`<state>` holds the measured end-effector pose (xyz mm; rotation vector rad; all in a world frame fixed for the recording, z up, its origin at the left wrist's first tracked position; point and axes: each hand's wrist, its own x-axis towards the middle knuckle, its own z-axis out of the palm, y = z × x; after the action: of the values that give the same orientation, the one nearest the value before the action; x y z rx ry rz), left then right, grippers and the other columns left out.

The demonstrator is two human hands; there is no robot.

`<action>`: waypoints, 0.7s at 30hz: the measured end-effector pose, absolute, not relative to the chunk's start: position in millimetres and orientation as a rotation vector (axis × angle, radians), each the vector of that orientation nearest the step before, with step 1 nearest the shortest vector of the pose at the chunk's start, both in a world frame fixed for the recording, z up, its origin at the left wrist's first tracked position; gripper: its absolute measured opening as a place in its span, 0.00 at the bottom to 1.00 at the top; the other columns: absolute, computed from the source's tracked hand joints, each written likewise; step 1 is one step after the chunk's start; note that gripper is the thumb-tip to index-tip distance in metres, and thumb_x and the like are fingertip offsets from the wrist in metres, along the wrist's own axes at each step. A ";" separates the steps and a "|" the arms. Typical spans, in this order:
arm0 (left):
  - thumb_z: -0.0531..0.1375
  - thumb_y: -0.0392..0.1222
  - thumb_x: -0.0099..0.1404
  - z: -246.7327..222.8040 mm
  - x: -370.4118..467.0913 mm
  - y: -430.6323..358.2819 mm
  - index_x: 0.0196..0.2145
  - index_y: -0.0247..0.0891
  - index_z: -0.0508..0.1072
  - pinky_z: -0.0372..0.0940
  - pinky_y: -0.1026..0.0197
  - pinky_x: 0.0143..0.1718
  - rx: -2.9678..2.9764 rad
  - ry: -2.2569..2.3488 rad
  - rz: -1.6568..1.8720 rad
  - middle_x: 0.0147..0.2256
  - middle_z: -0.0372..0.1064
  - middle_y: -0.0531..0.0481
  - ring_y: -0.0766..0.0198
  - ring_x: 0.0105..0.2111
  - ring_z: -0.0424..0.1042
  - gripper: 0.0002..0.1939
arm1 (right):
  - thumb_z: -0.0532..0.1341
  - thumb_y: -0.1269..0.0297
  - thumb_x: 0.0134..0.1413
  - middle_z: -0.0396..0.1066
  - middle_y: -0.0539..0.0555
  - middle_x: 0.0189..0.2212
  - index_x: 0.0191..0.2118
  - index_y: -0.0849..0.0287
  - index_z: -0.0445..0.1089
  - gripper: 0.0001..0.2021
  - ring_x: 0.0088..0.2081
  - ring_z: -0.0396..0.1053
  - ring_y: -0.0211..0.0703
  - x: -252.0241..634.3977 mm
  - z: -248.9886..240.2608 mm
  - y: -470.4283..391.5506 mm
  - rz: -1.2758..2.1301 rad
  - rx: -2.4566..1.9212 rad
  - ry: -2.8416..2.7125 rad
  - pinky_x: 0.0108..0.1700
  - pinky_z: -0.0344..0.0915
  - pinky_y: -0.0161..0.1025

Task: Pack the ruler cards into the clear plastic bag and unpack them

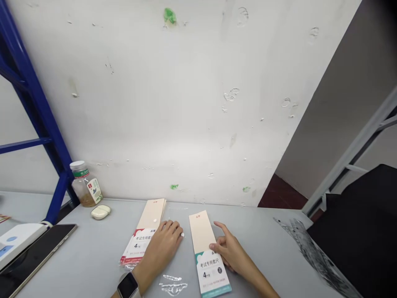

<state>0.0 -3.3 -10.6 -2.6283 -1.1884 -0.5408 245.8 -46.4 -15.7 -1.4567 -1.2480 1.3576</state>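
Note:
My left hand [166,242] lies on the desk, fingers resting flat over a clear plastic bag [173,286]. It overlaps the right edge of a small stack of red-and-white ruler-set packets [136,246] with cream upper cards. A small white round thing shows by its fingertips. To the right lies one teal-and-white ruler-set packet [212,273], also with a cream upper part. My right hand [228,250] grips its right edge, thumb on top and index finger stretched out. The other fingers are curled and partly hidden.
On the left are a jar [87,188], a cream oval case [101,212], a dark-screened phone or tablet [37,258] and a white device [18,240]. A blue metal frame [40,103] rises there. Crumpled clear plastic [310,244] and a black object [359,231] are right.

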 end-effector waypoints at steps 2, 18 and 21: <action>0.44 0.39 0.75 -10.3 1.3 -4.0 0.37 0.40 0.71 0.60 0.52 0.42 -2.649 -1.168 -0.530 0.38 0.70 0.47 0.56 0.38 0.68 0.16 | 0.65 0.57 0.47 0.62 0.42 0.23 0.61 0.52 0.54 0.35 0.13 0.52 0.32 245.9 -15.8 -46.6 1.328 -1.496 -1.295 0.11 0.46 0.31; 0.43 0.39 0.75 -11.7 5.7 -9.5 0.42 0.40 0.69 0.61 0.53 0.42 -2.791 -1.182 -0.641 0.40 0.70 0.48 0.57 0.40 0.68 0.15 | 0.63 0.53 0.51 0.60 0.39 0.18 0.58 0.57 0.60 0.30 0.11 0.55 0.31 250.8 -27.1 -40.5 1.443 -1.348 -1.341 0.12 0.56 0.31; 0.43 0.38 0.75 -10.0 7.4 -12.5 0.43 0.39 0.68 0.61 0.53 0.42 -2.830 -1.170 -0.599 0.42 0.70 0.47 0.56 0.39 0.68 0.14 | 0.64 0.53 0.50 0.63 0.41 0.21 0.59 0.56 0.59 0.31 0.12 0.60 0.33 250.0 -26.5 -41.3 1.468 -1.314 -1.306 0.13 0.61 0.33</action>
<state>7.4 -12.5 -10.0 -2.8296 -1.1697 -0.5993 250.0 -41.3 -26.5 -1.3135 -1.3058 1.4680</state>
